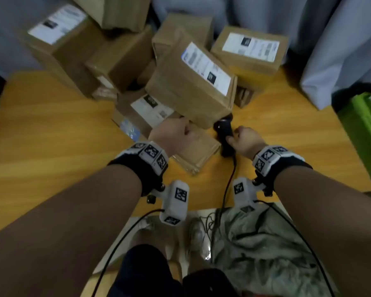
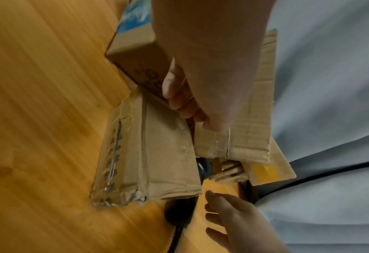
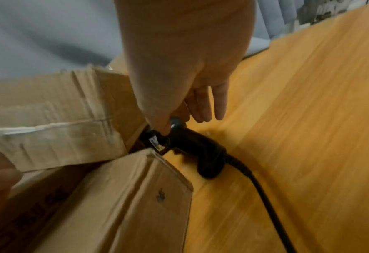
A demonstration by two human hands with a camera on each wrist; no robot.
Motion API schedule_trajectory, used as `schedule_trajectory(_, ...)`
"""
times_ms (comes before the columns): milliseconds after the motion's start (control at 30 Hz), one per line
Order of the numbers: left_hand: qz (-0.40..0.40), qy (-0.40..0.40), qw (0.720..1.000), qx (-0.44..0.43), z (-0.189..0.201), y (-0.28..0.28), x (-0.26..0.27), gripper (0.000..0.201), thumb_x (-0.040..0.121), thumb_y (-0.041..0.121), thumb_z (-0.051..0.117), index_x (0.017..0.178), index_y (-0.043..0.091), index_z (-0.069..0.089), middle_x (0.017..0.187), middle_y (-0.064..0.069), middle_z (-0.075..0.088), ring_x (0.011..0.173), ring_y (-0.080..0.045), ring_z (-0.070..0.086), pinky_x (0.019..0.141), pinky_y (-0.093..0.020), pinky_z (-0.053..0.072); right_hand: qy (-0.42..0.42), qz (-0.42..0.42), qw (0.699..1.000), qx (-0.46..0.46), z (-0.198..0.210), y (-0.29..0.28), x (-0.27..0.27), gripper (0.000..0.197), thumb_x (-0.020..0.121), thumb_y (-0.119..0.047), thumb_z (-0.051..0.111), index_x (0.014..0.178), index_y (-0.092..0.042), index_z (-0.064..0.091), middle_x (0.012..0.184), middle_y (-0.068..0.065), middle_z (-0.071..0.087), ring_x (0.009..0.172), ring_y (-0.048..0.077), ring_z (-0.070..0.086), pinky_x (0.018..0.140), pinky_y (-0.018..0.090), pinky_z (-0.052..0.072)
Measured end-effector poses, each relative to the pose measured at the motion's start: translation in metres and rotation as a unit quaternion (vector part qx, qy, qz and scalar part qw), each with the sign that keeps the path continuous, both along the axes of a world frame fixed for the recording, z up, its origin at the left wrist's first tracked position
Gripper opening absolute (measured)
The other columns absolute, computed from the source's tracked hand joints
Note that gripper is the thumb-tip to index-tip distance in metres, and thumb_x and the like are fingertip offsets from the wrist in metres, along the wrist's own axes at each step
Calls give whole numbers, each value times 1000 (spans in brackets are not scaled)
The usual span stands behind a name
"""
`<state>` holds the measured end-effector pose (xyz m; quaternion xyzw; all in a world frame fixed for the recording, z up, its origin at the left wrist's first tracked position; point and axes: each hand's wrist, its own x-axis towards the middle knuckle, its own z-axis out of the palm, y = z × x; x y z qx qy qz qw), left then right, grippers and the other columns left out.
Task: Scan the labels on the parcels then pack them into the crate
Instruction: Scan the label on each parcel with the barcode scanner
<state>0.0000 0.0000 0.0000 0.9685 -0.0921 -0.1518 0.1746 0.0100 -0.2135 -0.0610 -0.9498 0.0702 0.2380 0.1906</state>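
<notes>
A tilted cardboard parcel (image 1: 189,93) with a white label (image 1: 206,67) leans up off the wooden table. My left hand (image 1: 176,133) grips its near lower edge, fingers (image 2: 185,106) curled under the cardboard (image 2: 248,137). Below it lies a flat, crumpled parcel (image 1: 197,151) (image 2: 157,154). A black corded scanner (image 1: 224,136) (image 3: 192,145) lies on the table by the parcel's corner. My right hand (image 1: 244,140) is on it: the thumb (image 3: 164,123) touches the scanner head and the other fingers (image 3: 209,106) stay straight beside it.
More labelled cardboard parcels (image 1: 248,50) are heaped at the back of the table (image 1: 51,136). A green crate (image 1: 364,129) stands at the right edge. The scanner cable (image 1: 229,181) runs toward me. Grey curtains hang behind. A rumpled cloth (image 1: 255,243) lies on the floor.
</notes>
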Motion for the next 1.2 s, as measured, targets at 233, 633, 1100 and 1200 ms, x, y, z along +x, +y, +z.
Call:
schedule_trajectory(233,-56,-12,998,-5,-18,-6,-3,15,95,27,48,88,14,51,82,-5,59,76,-18,53,66,-33,42,-51,-123,981,139,-47,17,12,64,94,-16,57,148,-9,24,138,18,50,124,38,50,99,47,45)
schedule_trajectory(633,41,-81,988,-122,22,8,5,23,90,32,57,105,15,52,99,-2,53,87,-19,52,78,-36,48,-86,-367,902,212,-28,-2,-27,27,79,-9,65,101,-12,51,87,15,62,77,36,64,69,45,57)
schedule_trajectory(1100,223,49,961,-158,47,20,42,86,88,70,38,153,19,17,153,-18,30,138,-38,32,111,-51,29,-191,-296,855,381,57,11,4,40,78,-9,70,110,-20,48,90,0,58,90,26,57,81,38,50)
schedule_trajectory(1200,195,93,961,-175,48,20,43,89,85,73,38,153,21,15,155,-16,30,138,-37,34,111,-52,30,-146,-301,869,365,53,18,5,36,80,-14,71,109,-21,50,100,5,59,95,27,57,85,37,49)
